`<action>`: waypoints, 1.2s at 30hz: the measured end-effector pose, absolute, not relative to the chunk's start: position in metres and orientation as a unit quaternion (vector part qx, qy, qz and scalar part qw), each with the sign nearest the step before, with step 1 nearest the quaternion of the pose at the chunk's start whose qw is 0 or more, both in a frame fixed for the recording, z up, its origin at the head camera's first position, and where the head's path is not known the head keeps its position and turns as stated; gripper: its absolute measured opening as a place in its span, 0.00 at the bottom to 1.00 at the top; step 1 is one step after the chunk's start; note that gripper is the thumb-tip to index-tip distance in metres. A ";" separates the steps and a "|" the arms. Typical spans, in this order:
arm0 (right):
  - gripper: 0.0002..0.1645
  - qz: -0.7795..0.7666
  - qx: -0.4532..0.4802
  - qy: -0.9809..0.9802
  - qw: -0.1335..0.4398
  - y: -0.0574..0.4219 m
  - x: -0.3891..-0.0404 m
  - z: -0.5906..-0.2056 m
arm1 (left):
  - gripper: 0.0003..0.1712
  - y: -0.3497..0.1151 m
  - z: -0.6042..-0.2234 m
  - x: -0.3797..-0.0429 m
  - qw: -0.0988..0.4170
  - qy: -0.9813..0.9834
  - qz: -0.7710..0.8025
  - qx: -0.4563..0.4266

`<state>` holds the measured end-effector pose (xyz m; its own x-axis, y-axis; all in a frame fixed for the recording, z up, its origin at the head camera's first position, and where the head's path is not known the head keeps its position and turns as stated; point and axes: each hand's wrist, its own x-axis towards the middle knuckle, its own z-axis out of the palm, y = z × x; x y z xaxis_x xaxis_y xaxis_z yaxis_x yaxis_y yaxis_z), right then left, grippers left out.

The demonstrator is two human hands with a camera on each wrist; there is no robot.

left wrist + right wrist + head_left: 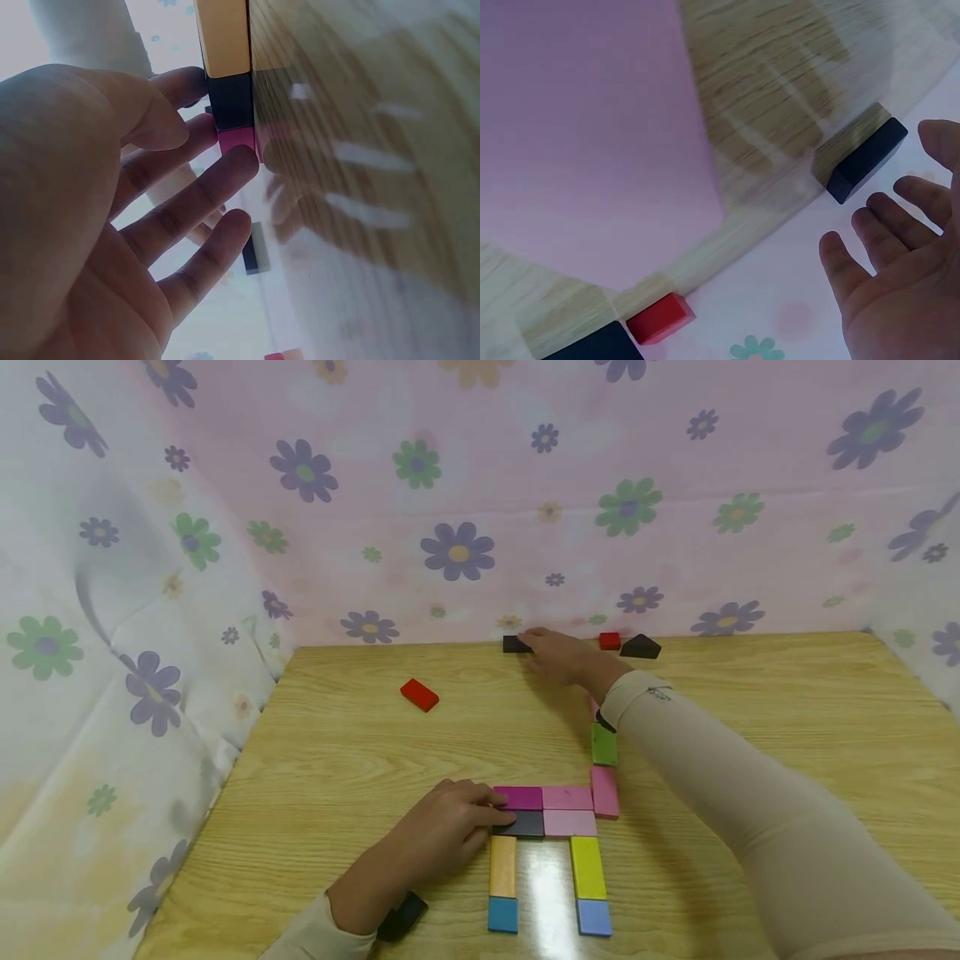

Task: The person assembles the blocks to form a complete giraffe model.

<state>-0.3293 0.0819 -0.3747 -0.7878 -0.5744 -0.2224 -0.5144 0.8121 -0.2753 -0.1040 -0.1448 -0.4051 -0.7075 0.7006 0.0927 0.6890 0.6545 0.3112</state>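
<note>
My right hand (562, 658) reaches across to a black block (513, 644) at the table's back edge. In the right wrist view its fingers are spread and a gap separates them from that black block (866, 157). My left hand (442, 831) rests its fingertips at the left ends of a magenta block (523, 797) and a dark grey block (529, 824). Two light pink blocks (567, 797) adjoin these on the right. Below them stand an orange block (503, 867) over a blue one (502, 916), and a yellow block (587, 868) over a light blue one (594, 917).
A pink block (604, 792) and a green block (604, 745) run up the right side, partly under my right sleeve. One red block (419, 694) lies left; another red block (609, 641) and a black angled block (641, 647) lie at the back. Flowered cloth (457, 485) borders the table.
</note>
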 end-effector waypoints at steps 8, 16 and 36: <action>0.36 -0.079 -0.295 0.937 0.168 0.077 -0.331 -0.372 | 0.20 -0.144 -0.404 -0.104 0.014 0.908 0.162 0.386; 0.29 -0.059 -0.303 0.942 0.133 0.074 -0.329 -0.374 | 0.20 -0.144 -0.403 -0.105 0.011 0.908 0.162 0.387; 0.26 -0.089 -0.276 0.950 0.118 0.064 -0.325 -0.384 | 0.20 -0.145 -0.403 -0.103 0.012 0.909 0.162 0.384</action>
<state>-0.3254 0.0639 -0.3838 -0.8200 -0.5449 -0.1751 -0.5030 0.8321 -0.2339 -0.1029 -0.1446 -0.4033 -0.7043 0.7024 0.1027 0.6946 0.6520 0.3039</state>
